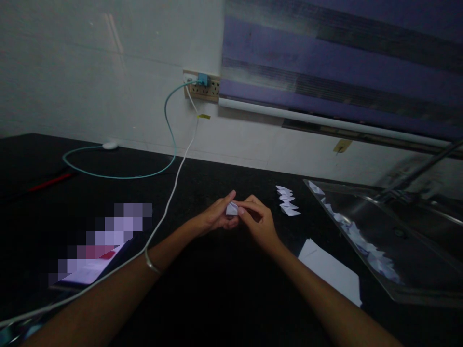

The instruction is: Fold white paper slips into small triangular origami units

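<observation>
We pinch a small folded paper piece [232, 208] between left hand [217, 217] and right hand [257, 220] above the black counter [217, 289]. Folded pieces [287, 201] lie just right; a white cable [170, 202] crosses left.

Folded pieces [287, 201] between hands (left) and sink [415, 289] (right).

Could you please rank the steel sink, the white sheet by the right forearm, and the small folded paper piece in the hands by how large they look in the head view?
1. Steel sink, largest.
2. White sheet.
3. Folded paper piece, pinched between left hand and right hand, smallest.
</observation>
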### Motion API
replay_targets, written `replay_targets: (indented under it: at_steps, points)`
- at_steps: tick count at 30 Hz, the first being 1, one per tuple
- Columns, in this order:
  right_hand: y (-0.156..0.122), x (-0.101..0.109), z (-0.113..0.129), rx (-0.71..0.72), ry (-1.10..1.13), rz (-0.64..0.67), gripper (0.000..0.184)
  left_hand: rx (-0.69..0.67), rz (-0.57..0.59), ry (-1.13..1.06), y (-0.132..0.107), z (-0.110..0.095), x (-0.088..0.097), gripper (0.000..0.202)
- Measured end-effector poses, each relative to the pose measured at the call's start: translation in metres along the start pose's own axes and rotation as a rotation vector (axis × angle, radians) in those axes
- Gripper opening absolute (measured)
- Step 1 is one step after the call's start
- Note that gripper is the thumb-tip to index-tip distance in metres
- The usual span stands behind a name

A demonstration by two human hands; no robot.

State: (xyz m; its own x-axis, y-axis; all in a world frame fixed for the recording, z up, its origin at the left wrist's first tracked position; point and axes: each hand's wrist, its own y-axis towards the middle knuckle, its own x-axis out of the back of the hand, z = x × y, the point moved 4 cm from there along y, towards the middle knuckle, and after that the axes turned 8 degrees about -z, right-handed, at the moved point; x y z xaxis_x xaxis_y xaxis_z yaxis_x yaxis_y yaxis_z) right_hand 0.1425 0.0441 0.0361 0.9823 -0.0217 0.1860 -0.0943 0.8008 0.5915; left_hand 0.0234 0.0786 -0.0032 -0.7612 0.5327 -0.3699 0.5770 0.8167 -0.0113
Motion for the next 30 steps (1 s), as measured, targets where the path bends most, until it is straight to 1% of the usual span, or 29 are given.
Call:
replay_targets:
  at_steps: [4,7,12,15,22,24,28,30]
  points:
    - [0.001,-0.001,0.003,-0.004,0.039,0.013,0.019,0.019,0.028,0.001,0.0,0.004,0.002,0.064]
    - [0.001,0.0,0.005,0.021,-0.006,0.009,0.019,0.021,0.021,-0.001,-0.001,0.004,0.003,0.063]
    - [0.0,0.001,0.007,0.101,-0.091,-0.024,0.019,0.001,0.046,0.0,-0.003,0.0,0.0,0.064]
    - [0.0,0.002,0.007,0.111,-0.112,-0.037,0.019,-0.009,0.05,0.028,-0.004,-0.002,-0.001,0.064]
    - [0.0,0.002,0.003,0.027,-0.116,-0.034,0.017,-0.044,0.025,0.053,-0.008,-0.006,-0.004,0.059]
    - [0.0,0.002,0.002,0.002,-0.11,-0.037,0.016,-0.018,0.012,0.043,-0.007,-0.004,-0.003,0.059]
    - [0.001,0.003,0.001,-0.042,-0.134,-0.07,0.009,0.1,-0.013,0.028,0.0,0.005,0.002,0.067]
    - [0.002,0.002,-0.001,-0.066,-0.127,-0.071,0.007,0.122,-0.025,0.029,0.002,0.008,0.004,0.067]
